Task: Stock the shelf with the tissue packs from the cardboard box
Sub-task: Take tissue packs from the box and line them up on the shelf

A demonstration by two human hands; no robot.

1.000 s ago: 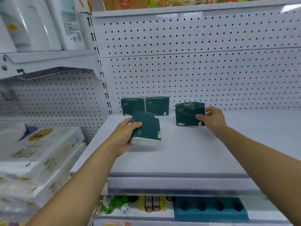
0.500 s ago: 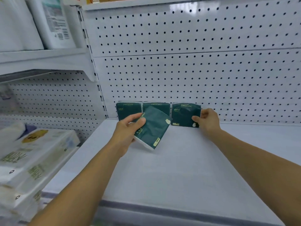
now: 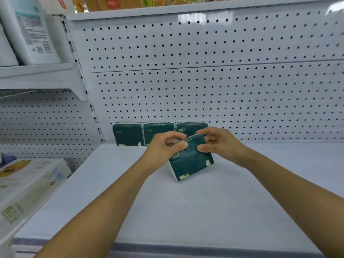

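three tissue packs (image 3: 128, 134) now stand in a row against the pegboard (image 3: 204, 94); our left hand (image 3: 163, 148) and right hand (image 3: 219, 142) both pinch a fourth pack (image 3: 191, 162), tilted on the shelf (image 3: 186, 211), since the right let go of the third.

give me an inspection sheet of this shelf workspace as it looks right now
surface: white shelf, bare in front and to the right of the packs
job's things: three dark green tissue packs stand upright in a row against the pegboard back; a fourth tissue pack is held tilted in front of them; cardboard box not in view
clutter: nothing seen on this shelf
hands: left hand and right hand both pinch the fourth pack's top edge
cables: nothing seen
surroundings: large white packs on the lower shelf at left, white packs on the upper left shelf, goods on the top shelf
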